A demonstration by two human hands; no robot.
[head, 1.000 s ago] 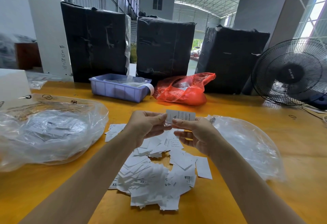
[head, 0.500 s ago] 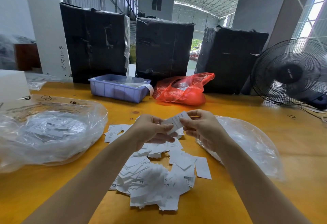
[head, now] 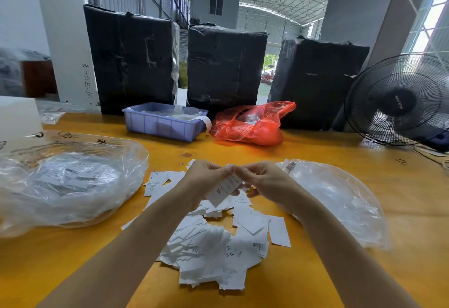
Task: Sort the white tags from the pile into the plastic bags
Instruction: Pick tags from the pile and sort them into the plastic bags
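Pinching one white tag (head: 224, 190) between our left hand (head: 206, 181) and right hand (head: 264, 181) above the pile (head: 218, 247), we cannot read its blurred print beyond "XL".

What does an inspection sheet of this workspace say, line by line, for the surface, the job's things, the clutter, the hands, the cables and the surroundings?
Surface: yellow table, marked with small dark rings.
Job's things: pile of white tags in the middle; clear bag on the left holds tags; clear bag on the right nearly flat.
Clutter: purple tray, red bag, black fan.
Hands: left hand and right hand both pinch one tag above the pile.
Cables: thin cable by the fan.
Surroundings: three black wrapped boxes, warehouse hall.
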